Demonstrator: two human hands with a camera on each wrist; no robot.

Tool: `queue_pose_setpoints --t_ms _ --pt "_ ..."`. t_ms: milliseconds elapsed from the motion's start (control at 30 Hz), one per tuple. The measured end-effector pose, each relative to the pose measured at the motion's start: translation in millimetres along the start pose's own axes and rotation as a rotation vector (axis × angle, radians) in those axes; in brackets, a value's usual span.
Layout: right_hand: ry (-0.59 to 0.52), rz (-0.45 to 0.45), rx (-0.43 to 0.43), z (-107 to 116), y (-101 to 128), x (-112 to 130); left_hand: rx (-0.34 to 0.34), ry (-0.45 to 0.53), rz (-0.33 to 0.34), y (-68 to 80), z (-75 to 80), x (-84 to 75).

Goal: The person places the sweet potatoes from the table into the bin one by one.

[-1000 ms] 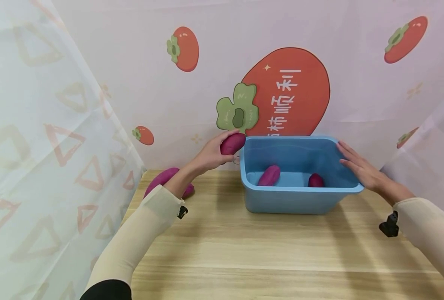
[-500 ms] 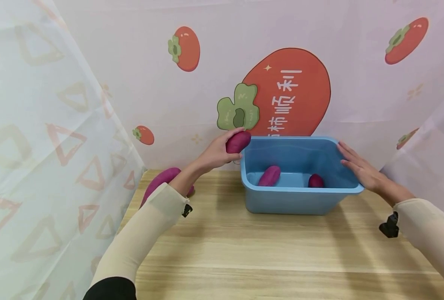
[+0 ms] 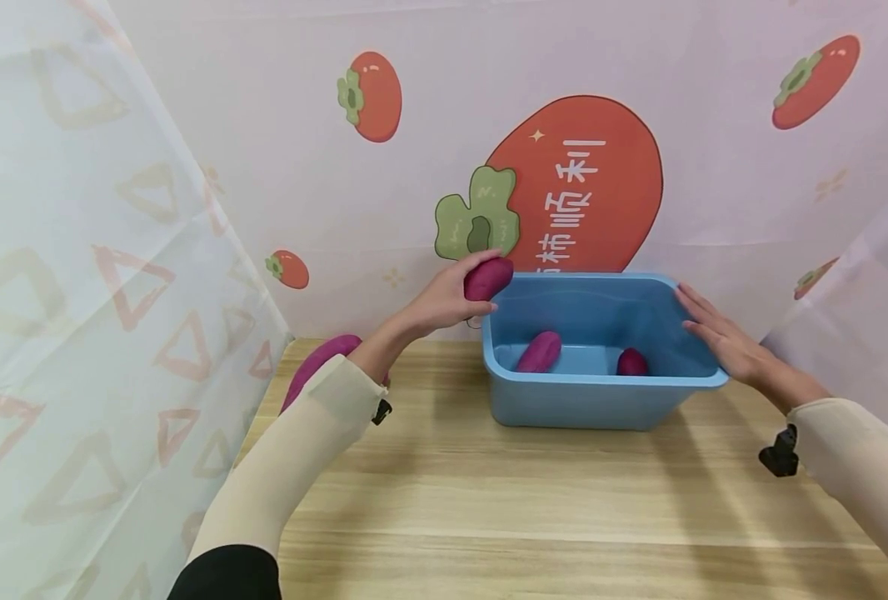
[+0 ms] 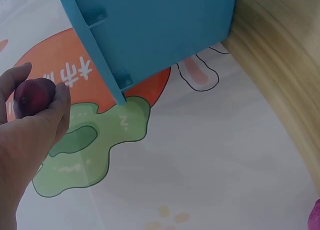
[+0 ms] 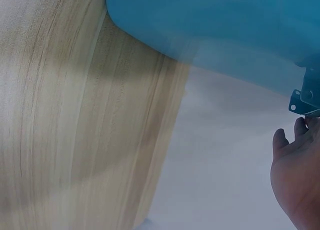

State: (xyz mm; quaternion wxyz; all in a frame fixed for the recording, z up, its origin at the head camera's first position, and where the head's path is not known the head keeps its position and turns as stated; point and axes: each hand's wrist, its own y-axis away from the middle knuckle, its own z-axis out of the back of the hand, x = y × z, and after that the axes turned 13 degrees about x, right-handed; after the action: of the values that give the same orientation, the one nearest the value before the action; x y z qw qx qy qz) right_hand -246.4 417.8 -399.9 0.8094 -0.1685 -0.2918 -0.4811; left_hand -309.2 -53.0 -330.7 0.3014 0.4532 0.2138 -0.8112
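Since a second ago the left hand [image 3: 444,302] has carried its purple sweet potato [image 3: 487,278] rightward, from beside the blue tub [image 3: 601,404] to right over the tub's left rim; right hand [image 3: 721,337] and tub haven't shifted. Head view: left fingers curled around the potato, thumb underneath, roughly half of it covered by the hand. Right hand lies flat against the tub's right rim, fingers straight and together. Two more potatoes in the tub, a long one [image 3: 538,351] at left-centre and a rounder one [image 3: 631,362] to its right (lower part cut off by the front wall). Another large potato [image 3: 322,360] lies on the wooden table [image 3: 549,492] behind the left forearm, mostly hidden by the sleeve. Left wrist view: only the potato's tip [image 4: 34,96] shows between fingertips and thumb of the left hand [image 4: 30,140]; the tub's outer wall and rim [image 4: 150,35] fill the top, its inside not visible; a purple sliver at the bottom right edge is too cropped to identify. Right wrist view: blurry; the tub's underside [image 5: 210,30] is soft-focus, right hand [image 5: 295,182] cut off at the frame edge, fingertips just touching a rib under the rim, most fingers out of shot.
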Motion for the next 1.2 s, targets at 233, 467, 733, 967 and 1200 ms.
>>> queue_pose_setpoints --t_ms 233,467,733,967,1200 --pt "0.004 0.005 -0.003 -0.1 1.0 -0.6 0.024 -0.032 0.0 -8.8 -2.3 -7.0" --pt "0.006 0.008 0.0 0.2 0.3 -0.6 0.054 -0.075 -0.006 -17.8 -7.1 -11.2" --pt "0.011 0.01 0.003 0.9 0.8 1.0 0.082 -0.115 -0.005 -26.8 -10.3 -15.2" --pt "0.01 0.013 -0.002 0.1 0.4 -0.8 0.123 -0.15 0.003 -32.9 -13.3 -18.1" --pt "0.008 0.009 -0.004 -0.9 1.2 -0.8 0.162 -0.174 0.032 -37.1 -18.2 -21.8"
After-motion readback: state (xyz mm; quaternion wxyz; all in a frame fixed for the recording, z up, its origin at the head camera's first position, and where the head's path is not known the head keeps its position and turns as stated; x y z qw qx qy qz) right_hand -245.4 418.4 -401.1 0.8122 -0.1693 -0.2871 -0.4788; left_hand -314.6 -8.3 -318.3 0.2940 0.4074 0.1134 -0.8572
